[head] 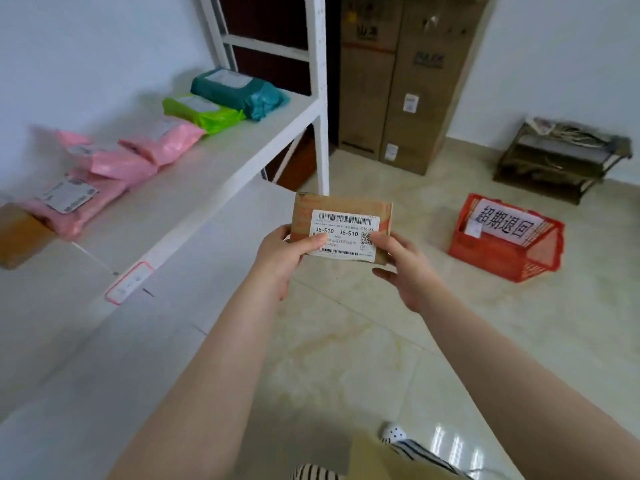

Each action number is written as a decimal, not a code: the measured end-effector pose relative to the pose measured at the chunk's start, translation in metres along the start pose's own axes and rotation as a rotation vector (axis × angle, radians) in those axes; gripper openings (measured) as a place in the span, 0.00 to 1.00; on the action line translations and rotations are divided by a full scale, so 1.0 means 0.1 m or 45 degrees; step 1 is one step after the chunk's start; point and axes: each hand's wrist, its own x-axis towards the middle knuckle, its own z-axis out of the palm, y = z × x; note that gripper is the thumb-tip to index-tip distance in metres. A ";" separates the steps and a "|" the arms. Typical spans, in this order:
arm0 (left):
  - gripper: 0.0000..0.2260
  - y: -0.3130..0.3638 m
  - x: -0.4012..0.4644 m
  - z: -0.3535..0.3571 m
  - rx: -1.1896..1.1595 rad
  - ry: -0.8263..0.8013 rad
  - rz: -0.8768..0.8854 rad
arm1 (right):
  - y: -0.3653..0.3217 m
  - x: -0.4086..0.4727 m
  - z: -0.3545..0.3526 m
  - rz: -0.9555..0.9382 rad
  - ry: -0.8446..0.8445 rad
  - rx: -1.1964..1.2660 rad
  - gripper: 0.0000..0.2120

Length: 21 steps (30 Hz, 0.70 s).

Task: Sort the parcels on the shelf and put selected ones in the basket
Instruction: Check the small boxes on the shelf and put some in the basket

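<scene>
— Both hands on one parcel? Which step is this?

— The checking step, I'd say. My left hand and my right hand hold a small flat brown cardboard parcel out over the floor, clear of the white metal shelf. Its white printed shipping label faces me, so I judge I'm reading it to decide where it goes.

— How are your fingers set?

— Each thumb presses on the label's face near a lower corner. The other fingers curl behind the cardboard, so it's pinched from both sides.

— And the rest of the lot?

— Three soft pink plastic mailers, a lime green plastic mailer and a teal plastic mailer lie in a row on the shelf.

— Next move?

— If this one is selected, it goes to the red plastic lattice basket with the white paper sign, which sits on the tiled floor well to my right. That calls for a step and a low reach; otherwise, back to the shelf.
</scene>
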 end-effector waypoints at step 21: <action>0.14 -0.05 2.05 4.00 0.320 -0.576 -0.245 | -0.69 1.34 -3.39 0.102 0.563 0.251 0.05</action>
